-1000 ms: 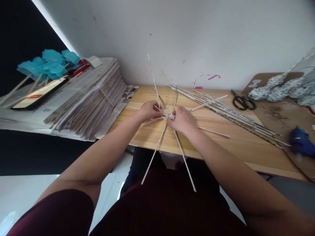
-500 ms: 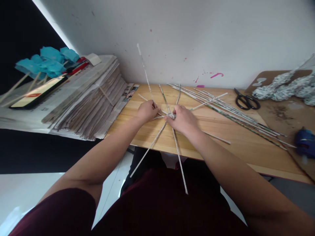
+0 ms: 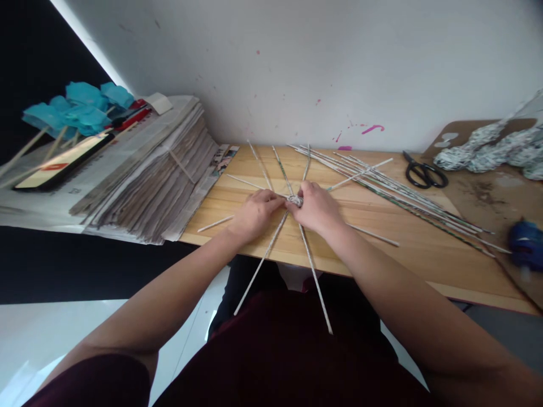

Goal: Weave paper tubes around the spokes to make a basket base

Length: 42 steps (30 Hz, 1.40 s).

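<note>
The right grip (image 3: pixel 318 207) pinches the hub (image 3: pixel 294 199) at its fingertips; the left grip (image 3: pixel 255 215) rests fingers-bent just beside it — whether holding anything, I can't tell. Rods (image 3: pixel 314 277) radiate around both (two overhang the bench (image 3: pixel 428 257)), scissors (image 3: pixel 413 164) beyond, rightward.

- I see blue flowers (image 3: pixel 87 103) lying atop a newspaper stack (image 3: pixel 144 172).
- I make out a phone (image 3: pixel 63 162) beside them.
- I spot black scissors (image 3: pixel 425 174) on the surface (image 3: pixel 418 263), near brown cardboard (image 3: pixel 479 195).
</note>
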Motion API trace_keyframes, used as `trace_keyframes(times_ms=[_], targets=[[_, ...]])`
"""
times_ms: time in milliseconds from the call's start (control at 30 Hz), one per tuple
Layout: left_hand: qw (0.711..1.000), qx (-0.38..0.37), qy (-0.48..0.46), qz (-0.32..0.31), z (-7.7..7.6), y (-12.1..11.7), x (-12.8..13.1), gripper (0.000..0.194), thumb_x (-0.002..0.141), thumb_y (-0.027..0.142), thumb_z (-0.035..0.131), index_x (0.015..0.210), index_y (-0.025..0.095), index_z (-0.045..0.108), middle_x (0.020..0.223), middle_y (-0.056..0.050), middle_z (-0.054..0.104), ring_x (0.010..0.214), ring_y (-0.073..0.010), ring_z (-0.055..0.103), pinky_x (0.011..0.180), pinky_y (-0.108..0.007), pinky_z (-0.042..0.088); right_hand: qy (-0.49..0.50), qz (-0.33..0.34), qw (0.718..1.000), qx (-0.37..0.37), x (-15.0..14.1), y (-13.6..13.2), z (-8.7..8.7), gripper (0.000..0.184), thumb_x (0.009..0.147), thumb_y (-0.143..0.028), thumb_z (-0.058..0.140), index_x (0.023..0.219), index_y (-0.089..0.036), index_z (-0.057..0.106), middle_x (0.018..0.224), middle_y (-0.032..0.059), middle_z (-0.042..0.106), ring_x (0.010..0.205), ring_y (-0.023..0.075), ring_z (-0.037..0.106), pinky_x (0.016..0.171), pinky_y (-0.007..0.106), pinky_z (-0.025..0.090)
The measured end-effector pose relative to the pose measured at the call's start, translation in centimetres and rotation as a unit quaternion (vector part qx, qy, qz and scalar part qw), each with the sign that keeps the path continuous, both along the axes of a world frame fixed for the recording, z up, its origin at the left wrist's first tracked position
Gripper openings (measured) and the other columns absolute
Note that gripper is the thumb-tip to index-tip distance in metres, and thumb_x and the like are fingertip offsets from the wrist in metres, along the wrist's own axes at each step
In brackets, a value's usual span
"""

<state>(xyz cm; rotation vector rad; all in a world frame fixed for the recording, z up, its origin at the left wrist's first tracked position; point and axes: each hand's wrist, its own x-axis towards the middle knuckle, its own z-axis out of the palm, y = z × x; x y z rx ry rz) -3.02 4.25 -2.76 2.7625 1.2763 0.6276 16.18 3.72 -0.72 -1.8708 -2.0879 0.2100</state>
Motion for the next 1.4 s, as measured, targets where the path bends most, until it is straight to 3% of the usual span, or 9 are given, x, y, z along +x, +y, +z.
trace_keyframes(times_ms=[267, 400, 467, 600, 800, 933, 1100, 1267, 1400], targets=[[0.992, -0.018, 0.119, 0.037, 0.7, -0.7, -0.2, 0.04, 0.098, 0.019, 0.049, 0.133, 0.031, 0.064, 0.129, -0.009, 0.063, 0.117, -0.0254, 0.058, 0.093, -0.037, 0.051, 0.005, 0.015, 1.0, -0.003, 0.3, 0.1, 0.1, 0.029, 0.085, -0.043, 0.063, 0.103, -0.021, 0.057, 0.106, 0.0112, 0.068, 0.098, 0.0293, 0.065, 0.078, 0.037, 0.048], [0.996, -0.083, 0.024, 0.019, 1.2, 0.4, -0.4, 0.035, 0.093, 0.014, 0.052, 0.117, 0.026, 0.075, 0.121, -0.007, 0.07, 0.113, -0.0214, 0.063, 0.101, -0.033, 0.048, 0.01, 0.021, 1.0, -0.011, 0.5, 0.3, 0.1, 0.027, 0.086, -0.044, 0.063, 0.101, -0.022, 0.058, 0.104, 0.0107, 0.069, 0.096, 0.0285, 0.066, 0.077, 0.036, 0.048], [0.989, -0.121, -0.05, 0.067, 1.5, 1.1, -0.5, 0.029, 0.09, 0.014, 0.054, 0.104, 0.023, 0.079, 0.109, -0.006, 0.074, 0.106, -0.02, 0.066, 0.099, -0.031, 0.049, 0.009, 0.026, 1.0, -0.005, 0.6, 0.3, 0.0, 0.027, 0.087, -0.044, 0.064, 0.1, -0.022, 0.058, 0.104, 0.0105, 0.069, 0.096, 0.028, 0.066, 0.077, 0.036, 0.047], [0.944, -0.207, -0.135, 0.22, 2.2, 2.5, -0.1, 0.018, 0.087, 0.024, 0.065, 0.099, 0.018, 0.076, 0.092, -0.005, 0.076, 0.083, -0.0175, 0.068, 0.079, -0.026, 0.051, 0.008, 0.031, 0.999, 0.009, 0.6, 0.2, -0.3, 0.028, 0.088, -0.045, 0.064, 0.101, -0.021, 0.058, 0.103, 0.0099, 0.068, 0.094, 0.0271, 0.065, 0.075, 0.035, 0.046], [0.921, -0.207, -0.121, 0.307, 2.6, 4.6, 1.4, 0.04, 0.075, 0.041, 0.081, 0.105, 0.016, 0.072, 0.09, -0.006, 0.074, 0.08, -0.0183, 0.066, 0.069, -0.025, 0.046, -0.002, 0.03, 0.999, 0.019, 0.5, 0.0, -0.3, 0.028, 0.088, -0.046, 0.063, 0.101, -0.021, 0.057, 0.103, 0.0098, 0.068, 0.093, 0.0279, 0.065, 0.072, 0.036, 0.045], [0.913, -0.255, -0.123, 0.293, 2.6, 5.4, 1.8, 0.028, 0.072, 0.041, 0.083, 0.086, 0.018, 0.074, 0.078, -0.004, 0.074, 0.067, -0.0158, 0.063, 0.06, -0.025, 0.041, -0.004, 0.032, 0.999, 0.015, 0.6, 0.0, -0.3, 0.028, 0.089, -0.046, 0.063, 0.101, -0.021, 0.057, 0.105, 0.0102, 0.067, 0.095, 0.0282, 0.064, 0.073, 0.036, 0.045], [0.896, -0.352, -0.153, 0.224, 2.9, 5.6, 1.5, 0.025, 0.072, 0.04, 0.082, 0.066, 0.018, 0.072, 0.047, 0.002, 0.058, 0.043, -0.0098, 0.045, 0.049, -0.025, 0.031, -0.012, 0.032, 0.999, 0.012, 0.5, -0.1, -0.3, 0.03, 0.09, -0.048, 0.061, 0.105, -0.022, 0.057, 0.108, 0.011, 0.067, 0.095, 0.0285, 0.065, 0.073, 0.037, 0.046], [0.892, -0.361, -0.163, 0.218, 3.1, 5.4, 1.6, 0.021, 0.063, 0.029, 0.088, 0.061, 0.017, 0.07, 0.048, 0.003, 0.058, 0.044, -0.0083, 0.044, 0.047, -0.024, 0.03, -0.026, 0.028, 0.999, 0.009, 0.3, -0.4, -0.1, 0.03, 0.092, -0.048, 0.06, 0.107, -0.022, 0.057, 0.112, 0.0131, 0.067, 0.098, 0.0294, 0.064, 0.075, 0.037, 0.046], [0.894, -0.336, -0.173, 0.241, 2.7, 5.2, 1.8, 0.019, 0.067, 0.029, 0.085, 0.064, 0.016, 0.071, 0.052, 0.001, 0.062, 0.046, -0.0104, 0.051, 0.049, -0.024, 0.035, -0.025, 0.029, 0.999, 0.012, 0.3, -0.5, -0.1, 0.03, 0.092, -0.048, 0.059, 0.107, -0.022, 0.057, 0.112, 0.0129, 0.067, 0.099, 0.0305, 0.064, 0.074, 0.038, 0.047]])
